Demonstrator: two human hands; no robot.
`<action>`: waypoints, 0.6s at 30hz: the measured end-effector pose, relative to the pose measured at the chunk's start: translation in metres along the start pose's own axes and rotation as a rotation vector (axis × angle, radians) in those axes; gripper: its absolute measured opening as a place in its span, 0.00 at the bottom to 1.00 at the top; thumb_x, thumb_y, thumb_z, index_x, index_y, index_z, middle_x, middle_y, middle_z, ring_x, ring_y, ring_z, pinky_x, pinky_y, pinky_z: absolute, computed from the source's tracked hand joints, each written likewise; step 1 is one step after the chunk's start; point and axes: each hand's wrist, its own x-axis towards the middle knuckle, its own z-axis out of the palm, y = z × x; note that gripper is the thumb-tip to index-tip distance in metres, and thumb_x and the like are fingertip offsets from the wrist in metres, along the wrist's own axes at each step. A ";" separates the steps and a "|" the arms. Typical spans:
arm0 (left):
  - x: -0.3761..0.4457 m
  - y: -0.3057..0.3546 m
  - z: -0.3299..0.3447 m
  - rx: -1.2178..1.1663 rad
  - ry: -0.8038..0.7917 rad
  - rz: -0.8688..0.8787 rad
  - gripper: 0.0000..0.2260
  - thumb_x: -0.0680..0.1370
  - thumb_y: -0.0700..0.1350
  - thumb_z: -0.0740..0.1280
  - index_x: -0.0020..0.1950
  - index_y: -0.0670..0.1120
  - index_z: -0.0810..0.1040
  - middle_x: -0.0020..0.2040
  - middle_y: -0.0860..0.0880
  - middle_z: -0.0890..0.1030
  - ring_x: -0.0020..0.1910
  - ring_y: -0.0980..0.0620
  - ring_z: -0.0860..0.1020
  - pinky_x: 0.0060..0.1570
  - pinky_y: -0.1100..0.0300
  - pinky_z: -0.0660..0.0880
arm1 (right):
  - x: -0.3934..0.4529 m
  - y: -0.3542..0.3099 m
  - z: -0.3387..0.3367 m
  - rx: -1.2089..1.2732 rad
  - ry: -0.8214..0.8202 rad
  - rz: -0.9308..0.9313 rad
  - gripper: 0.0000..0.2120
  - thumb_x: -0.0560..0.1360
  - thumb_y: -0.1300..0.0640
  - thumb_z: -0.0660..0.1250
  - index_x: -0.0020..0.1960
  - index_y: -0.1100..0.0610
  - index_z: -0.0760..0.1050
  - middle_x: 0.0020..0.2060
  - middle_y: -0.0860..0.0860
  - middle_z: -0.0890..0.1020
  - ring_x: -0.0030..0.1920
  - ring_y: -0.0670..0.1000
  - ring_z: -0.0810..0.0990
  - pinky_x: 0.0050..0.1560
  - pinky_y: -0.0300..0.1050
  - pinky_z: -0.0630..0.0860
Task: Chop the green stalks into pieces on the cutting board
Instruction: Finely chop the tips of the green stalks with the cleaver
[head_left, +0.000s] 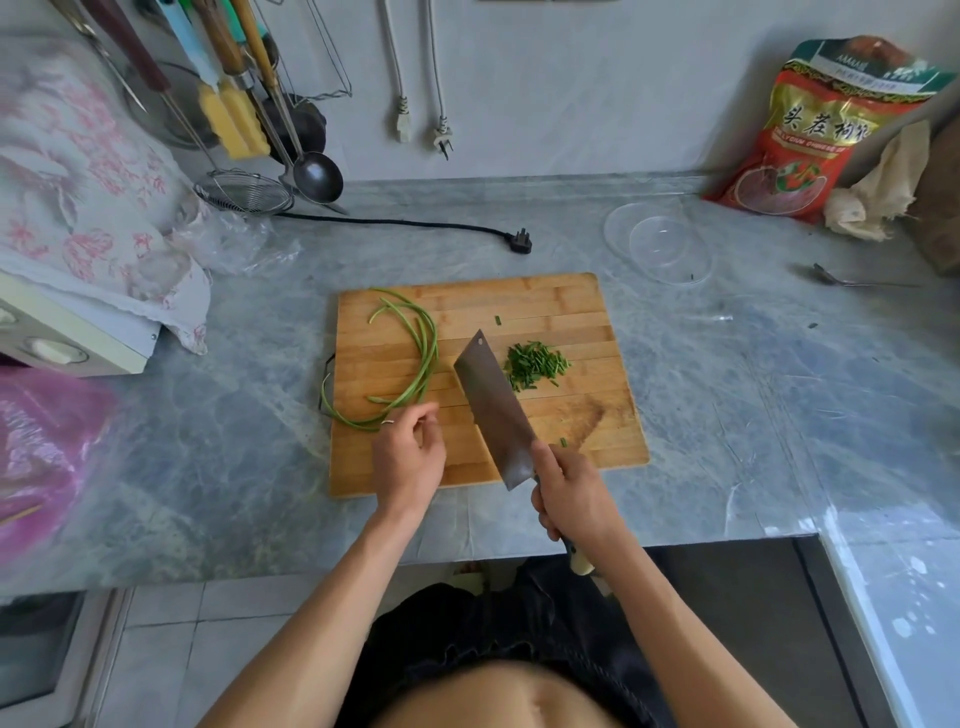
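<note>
A: Status of each hand?
B: Right hand (571, 493) grips the cleaver (493, 410); left hand (408, 457) loosely curled, holding nothing.
A: Stalk location?
B: Green stalks (415, 358) lie on the cutting board (519, 301), left of the chopped pieces (535, 364).

I'm counting one cutting board (545, 306), one cleaver (493, 410), two glass bowls (660, 244) — and one pile of chopped greens (535, 364).

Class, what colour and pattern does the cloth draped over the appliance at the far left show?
White cloth with a pink floral print, seen best in the head view.
</note>
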 end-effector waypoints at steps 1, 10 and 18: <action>0.000 0.001 0.000 0.001 -0.002 0.005 0.10 0.79 0.37 0.66 0.56 0.45 0.84 0.51 0.50 0.83 0.49 0.55 0.80 0.46 0.78 0.68 | 0.004 -0.001 -0.004 0.009 0.030 0.006 0.20 0.82 0.45 0.54 0.36 0.55 0.68 0.26 0.53 0.72 0.23 0.51 0.69 0.23 0.44 0.68; 0.002 0.006 0.006 0.006 0.003 0.004 0.09 0.79 0.37 0.66 0.55 0.44 0.84 0.50 0.50 0.82 0.49 0.53 0.80 0.48 0.68 0.72 | 0.005 -0.008 0.004 -0.105 -0.046 -0.080 0.22 0.82 0.45 0.54 0.36 0.59 0.68 0.25 0.52 0.72 0.22 0.48 0.69 0.22 0.43 0.69; 0.005 0.012 0.011 0.068 -0.045 -0.019 0.09 0.80 0.39 0.66 0.56 0.44 0.83 0.51 0.50 0.82 0.51 0.53 0.80 0.50 0.65 0.74 | 0.031 -0.005 -0.041 -0.101 0.047 -0.068 0.21 0.82 0.45 0.53 0.38 0.58 0.69 0.26 0.51 0.74 0.22 0.51 0.70 0.23 0.43 0.69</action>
